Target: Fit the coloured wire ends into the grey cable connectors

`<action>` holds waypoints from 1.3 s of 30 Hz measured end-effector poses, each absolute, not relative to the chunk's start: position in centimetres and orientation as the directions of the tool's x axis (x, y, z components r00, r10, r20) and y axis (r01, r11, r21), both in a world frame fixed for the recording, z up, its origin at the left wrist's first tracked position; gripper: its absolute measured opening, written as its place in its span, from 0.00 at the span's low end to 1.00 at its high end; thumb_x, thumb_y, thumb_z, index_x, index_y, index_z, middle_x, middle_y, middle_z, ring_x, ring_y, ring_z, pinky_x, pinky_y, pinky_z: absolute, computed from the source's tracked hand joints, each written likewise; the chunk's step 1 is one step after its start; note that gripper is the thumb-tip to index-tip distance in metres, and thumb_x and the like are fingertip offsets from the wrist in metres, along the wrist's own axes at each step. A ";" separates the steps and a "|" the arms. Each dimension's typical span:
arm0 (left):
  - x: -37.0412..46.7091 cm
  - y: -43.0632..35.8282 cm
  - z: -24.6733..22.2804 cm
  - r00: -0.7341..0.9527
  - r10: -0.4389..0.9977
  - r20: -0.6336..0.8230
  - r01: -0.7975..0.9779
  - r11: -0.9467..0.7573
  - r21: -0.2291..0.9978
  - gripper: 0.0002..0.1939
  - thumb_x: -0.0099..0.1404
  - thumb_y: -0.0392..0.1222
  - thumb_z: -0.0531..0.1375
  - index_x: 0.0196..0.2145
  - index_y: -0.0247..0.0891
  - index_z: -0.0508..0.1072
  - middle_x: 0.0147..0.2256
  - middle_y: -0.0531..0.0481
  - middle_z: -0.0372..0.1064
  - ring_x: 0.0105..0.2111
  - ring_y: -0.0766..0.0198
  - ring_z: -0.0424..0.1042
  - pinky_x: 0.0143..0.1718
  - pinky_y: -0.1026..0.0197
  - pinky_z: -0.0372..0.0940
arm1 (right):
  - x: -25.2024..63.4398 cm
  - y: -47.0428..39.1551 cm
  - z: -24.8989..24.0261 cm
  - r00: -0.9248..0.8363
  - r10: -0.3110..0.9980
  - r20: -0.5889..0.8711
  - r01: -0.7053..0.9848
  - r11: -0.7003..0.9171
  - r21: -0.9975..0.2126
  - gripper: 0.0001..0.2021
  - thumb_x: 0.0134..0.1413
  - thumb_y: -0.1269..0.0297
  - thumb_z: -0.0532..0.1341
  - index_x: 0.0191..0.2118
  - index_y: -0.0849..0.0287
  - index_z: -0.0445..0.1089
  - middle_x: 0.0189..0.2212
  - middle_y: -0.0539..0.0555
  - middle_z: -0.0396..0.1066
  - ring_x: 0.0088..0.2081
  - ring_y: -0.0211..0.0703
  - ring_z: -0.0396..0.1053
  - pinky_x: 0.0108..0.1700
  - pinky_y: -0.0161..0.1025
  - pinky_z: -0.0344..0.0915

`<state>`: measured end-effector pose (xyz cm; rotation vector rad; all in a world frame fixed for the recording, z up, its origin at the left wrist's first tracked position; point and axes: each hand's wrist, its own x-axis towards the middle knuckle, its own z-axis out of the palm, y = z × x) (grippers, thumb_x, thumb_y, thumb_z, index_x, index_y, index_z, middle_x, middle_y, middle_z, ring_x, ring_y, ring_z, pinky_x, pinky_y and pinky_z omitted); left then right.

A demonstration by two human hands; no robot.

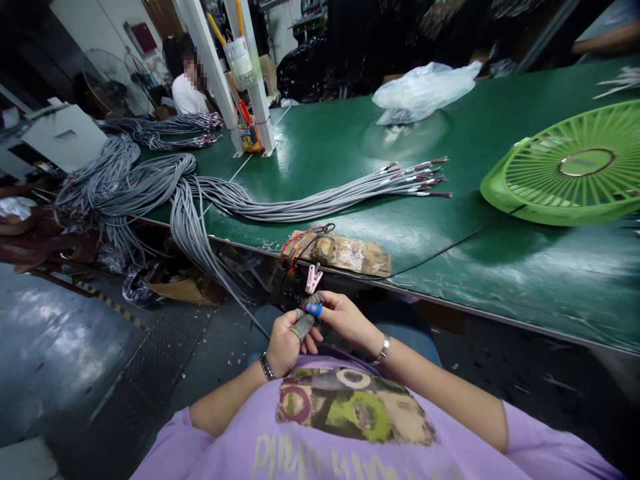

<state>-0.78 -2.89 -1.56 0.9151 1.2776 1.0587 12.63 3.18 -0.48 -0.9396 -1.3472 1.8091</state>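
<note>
My left hand, with a dark fingertip cover, is closed on the end of a grey cable below the table edge. Thin reddish wires show between the fingertips. Touching it from the right, my right hand, with blue and dark finger covers, pinches at the same spot; its fingers hide what they hold. Just above both hands is a pink clip, beside a worn wooden block with red and black leads. A bundle of grey cables lies on the table, its stripped ends pointing right.
The green table runs across the view, its front edge just beyond my hands. A green fan is at the right, its black cord crossing the tabletop. A plastic bag lies at the back. White posts stand at centre left; a person sits beyond.
</note>
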 end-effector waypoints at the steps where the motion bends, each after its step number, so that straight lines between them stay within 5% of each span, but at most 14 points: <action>1: -0.8 -2.9 -1.6 -0.020 0.960 -0.280 -0.097 0.277 0.956 0.18 0.59 0.54 0.58 0.25 0.34 0.69 0.22 0.48 0.73 0.13 0.71 0.66 0.13 0.70 0.51 | 12.6 3.1 -0.6 -0.498 0.853 -0.155 -0.093 -0.230 -0.969 0.18 0.42 0.50 0.66 0.27 0.61 0.69 0.21 0.48 0.66 0.24 0.34 0.59 0.29 0.34 0.58; 39: -0.8 -2.6 -1.7 -0.013 0.953 -0.302 -0.102 0.299 0.949 0.15 0.60 0.48 0.58 0.23 0.34 0.68 0.17 0.51 0.70 0.11 0.71 0.64 0.12 0.70 0.50 | 12.3 3.5 -1.4 -0.494 0.831 -0.256 -0.079 -0.336 -0.939 0.15 0.39 0.54 0.67 0.27 0.61 0.68 0.20 0.46 0.64 0.21 0.31 0.57 0.25 0.32 0.54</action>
